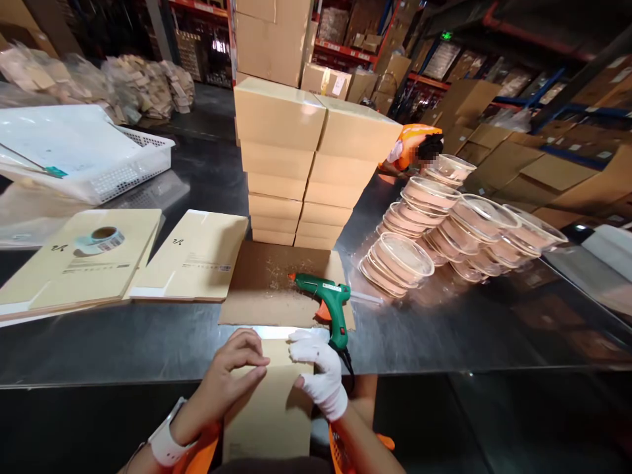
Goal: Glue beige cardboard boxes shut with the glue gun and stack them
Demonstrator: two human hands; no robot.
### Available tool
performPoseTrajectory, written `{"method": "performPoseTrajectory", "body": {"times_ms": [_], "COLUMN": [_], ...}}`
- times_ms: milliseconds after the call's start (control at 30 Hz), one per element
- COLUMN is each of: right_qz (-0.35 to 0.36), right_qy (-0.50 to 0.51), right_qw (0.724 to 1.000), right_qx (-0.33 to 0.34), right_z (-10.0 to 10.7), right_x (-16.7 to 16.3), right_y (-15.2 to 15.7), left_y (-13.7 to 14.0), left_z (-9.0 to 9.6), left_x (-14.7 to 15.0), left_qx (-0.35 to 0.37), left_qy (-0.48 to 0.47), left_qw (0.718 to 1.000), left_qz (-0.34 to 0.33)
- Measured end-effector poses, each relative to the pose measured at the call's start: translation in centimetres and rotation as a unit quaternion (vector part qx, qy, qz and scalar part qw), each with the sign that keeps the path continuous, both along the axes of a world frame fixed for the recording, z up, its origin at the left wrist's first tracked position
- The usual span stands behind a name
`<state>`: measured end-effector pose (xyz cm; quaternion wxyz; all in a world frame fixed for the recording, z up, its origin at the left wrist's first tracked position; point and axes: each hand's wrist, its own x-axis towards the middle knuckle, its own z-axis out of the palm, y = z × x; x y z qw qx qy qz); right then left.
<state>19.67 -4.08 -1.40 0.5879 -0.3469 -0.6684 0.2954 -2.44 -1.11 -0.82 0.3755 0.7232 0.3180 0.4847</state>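
A tan flat-folded carton (269, 415) lies lengthwise before me, its far end on the table edge with a white strip (276, 333) beyond it. Over its left side is my bare left hand (239, 368), fingers loosely bent, thumb slightly apart, a white watch on the wrist. My right hand (318, 368), in a white glove with a bare thumb tip, curves over the right side; its thumb and fingers stand apart. I see nothing between the fingers of either hand. Just beyond, a green glue gun (323, 289) with an orange trigger lies on a brown cardboard sheet (251, 289).
Stacked tan boxes (281, 125) rise behind the sheet. To the left are flat cartons (192, 253), a tape roll (106, 238) and a white basket (138, 171). Clear-lidded round containers (402, 260) stand at right, near a bending person in orange (412, 138). A cord trails from the glue gun.
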Motion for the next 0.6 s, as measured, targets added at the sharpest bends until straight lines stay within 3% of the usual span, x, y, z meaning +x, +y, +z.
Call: {"method": "performPoseTrajectory", "body": {"times_ms": [133,200,267,333,400,467,500,600], "right_qz": [0.104,0.15,0.135,0.046,-0.077,-0.216,-0.332,-0.471], "right_qy": [-0.119,-0.22,-0.326,-0.412,-0.434,-0.398,-0.352,-0.273], "right_qw": [0.987,0.964,0.933,0.898,0.882,0.888,0.875,0.837], "right_qx": [-0.005,0.002,0.066,0.15,0.166,0.076,0.014,-0.049], "right_z": [2.2,3.2,3.9,4.5,5.4,6.7,7.3,7.7], "right_x": [0.4,0.2,0.1,0.9,3.5,8.3,11.2,19.7], "right_y": [1.2,1.2,0.9,1.0,2.0,4.1,5.4,9.0], "left_y": [0.1,0.2,0.2,0.2,0.2,0.1,0.1,0.2], "left_z": [0.4,0.7,0.6,-0.2,-1.6,-3.2,-3.9,-5.4], "left_x": [0.1,0.1,-0.1,-0.6,-1.3,-2.3,-3.0,-5.7], "left_qx": [0.0,0.008,0.024,0.036,0.032,0.012,0.001,-0.042], "left_qy": [0.017,0.021,0.019,0.03,0.063,0.096,0.106,0.127], "left_qw": [1.0,1.0,0.999,0.998,0.996,0.992,0.99,0.986], "left_qz": [0.012,0.014,0.022,0.037,0.06,0.085,0.094,0.102]}}
